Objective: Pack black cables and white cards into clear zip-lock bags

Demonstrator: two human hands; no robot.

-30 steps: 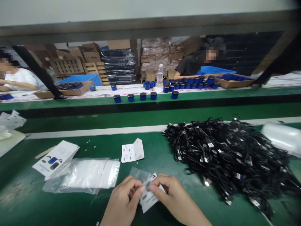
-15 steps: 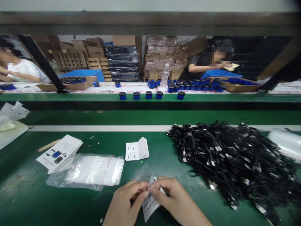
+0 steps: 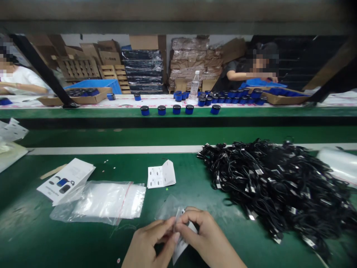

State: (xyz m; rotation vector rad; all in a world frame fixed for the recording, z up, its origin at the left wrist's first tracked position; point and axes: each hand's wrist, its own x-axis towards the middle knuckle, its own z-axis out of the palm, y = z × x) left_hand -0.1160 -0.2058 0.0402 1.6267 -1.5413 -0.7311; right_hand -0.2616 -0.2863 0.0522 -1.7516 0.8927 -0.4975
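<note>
- The left hand [image 3: 153, 243] pinched the edge of a small clear bag [image 3: 167, 208] between thumb and fingers.
- The right hand [image 3: 199, 232] was just beside it, thumb and forefinger pinching a printed leaflet [image 3: 182, 250].
- Bag and leaflet met between the two hands, low in the view, above the green table [image 3: 220, 242]; whether the leaflet was inside the bag, I could not tell.
- Beyond the hands, a folded paper [image 3: 161, 175] lay open on the table.
- To the left lay a stack of clear bags [image 3: 100, 201], touching some printed cards [image 3: 65, 180], with a flat wooden stick [image 3: 51, 172] beside them.
- To the right was a big heap of black cables [image 3: 273, 186], near a roll of clear plastic [image 3: 337, 165].
- Five blue jars [image 3: 176, 109] with dark tops stood along the far ledge, and behind them a water bottle [image 3: 195, 83] stood upright.
</note>
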